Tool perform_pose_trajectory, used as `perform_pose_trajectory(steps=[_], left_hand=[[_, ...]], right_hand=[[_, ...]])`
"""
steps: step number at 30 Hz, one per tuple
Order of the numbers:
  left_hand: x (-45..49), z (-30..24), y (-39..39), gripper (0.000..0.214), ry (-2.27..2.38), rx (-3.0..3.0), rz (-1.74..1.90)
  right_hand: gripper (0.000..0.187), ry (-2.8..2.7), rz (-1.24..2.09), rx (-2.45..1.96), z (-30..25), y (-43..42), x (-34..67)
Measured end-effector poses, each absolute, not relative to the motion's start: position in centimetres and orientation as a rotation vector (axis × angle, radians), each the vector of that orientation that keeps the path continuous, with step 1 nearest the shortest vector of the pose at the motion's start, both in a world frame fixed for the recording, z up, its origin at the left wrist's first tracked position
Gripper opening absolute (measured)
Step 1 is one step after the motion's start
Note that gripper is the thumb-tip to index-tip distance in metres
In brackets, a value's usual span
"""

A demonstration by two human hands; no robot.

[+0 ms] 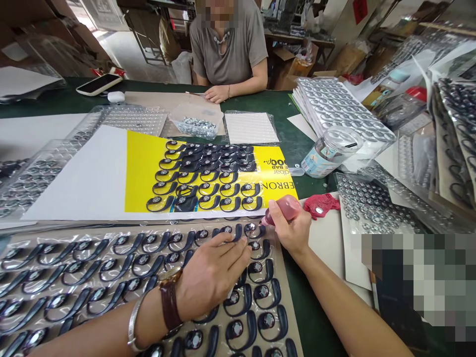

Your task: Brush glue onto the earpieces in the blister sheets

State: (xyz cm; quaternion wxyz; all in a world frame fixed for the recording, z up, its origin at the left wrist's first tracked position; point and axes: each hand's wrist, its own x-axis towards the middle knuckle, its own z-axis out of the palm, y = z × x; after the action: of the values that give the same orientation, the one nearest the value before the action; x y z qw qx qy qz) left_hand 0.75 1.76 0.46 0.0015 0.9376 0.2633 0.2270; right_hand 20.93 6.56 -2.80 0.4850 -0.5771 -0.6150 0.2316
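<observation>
My left hand (211, 275), with a brown watch at the wrist, rests on a brown card (260, 317) covered with several black ear hooks under clear plastic. Its fingertips pinch a small round silver piece (251, 227) at one hook near the card's far edge. My right hand (292, 228) grips a small pink squeeze bottle (284, 209), nozzle pointing left towards that piece. A yellow sheet (143, 173) carrying more black hooks lies just beyond.
A person in a grey shirt (228, 44) sits across the green table, hand by a bag of silver pieces (195, 126). A clear jar (329, 151) lies on its side at right, beside a red cloth (322, 204) and stacked blister trays (334, 106). A phone (98, 84) lies far left.
</observation>
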Motion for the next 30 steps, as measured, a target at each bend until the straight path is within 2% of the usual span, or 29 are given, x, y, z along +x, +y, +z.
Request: perform_pose_trajectory(steps=[6, 13, 17, 19, 21, 23, 26, 30], left_hand=[[-0.1, 0.1, 2.2, 0.039, 0.872, 2.68, 0.781], [-0.3, -0.4, 3.4, 0.023, 0.965, 2.312, 0.969], [-0.6, 0.7, 3.0, 0.021, 1.061, 2.264, 1.004], [-1.9, 2.4, 2.0, 0.022, 1.108, 2.255, 1.043], [-4.3, 4.6, 0.2, 0.023, 1.183, 2.291, 1.082], [-7.8, 6.8, -2.4, 0.021, 1.328, 2.379, 1.104], [-14.1, 8.4, -7.4, 0.02, 1.851, 2.262, 1.009], [-21.8, 7.0, -14.0, 0.034, 2.467, 2.007, 0.398]], right_hand=[[0.03, -1.46, 0.686, -1.406, -3.3, 6.3, 20.8], [0.031, -1.319, 0.773, -1.321, -3.4, 6.3, 20.1], [0.031, -1.119, 0.686, -1.259, -2.3, 6.9, 20.9], [0.033, -1.251, 0.632, -1.341, -0.8, 6.8, 22.1], [0.031, -1.578, 0.489, -1.492, 1.1, 6.1, 23.5], [0.023, -1.942, 0.195, -1.653, 2.7, 4.8, 24.5], [0.013, -2.522, -0.36, -1.73, 3.2, 2.4, 24.8], [0.027, -2.936, -0.848, -1.718, 1.3, 1.1, 22.9]])
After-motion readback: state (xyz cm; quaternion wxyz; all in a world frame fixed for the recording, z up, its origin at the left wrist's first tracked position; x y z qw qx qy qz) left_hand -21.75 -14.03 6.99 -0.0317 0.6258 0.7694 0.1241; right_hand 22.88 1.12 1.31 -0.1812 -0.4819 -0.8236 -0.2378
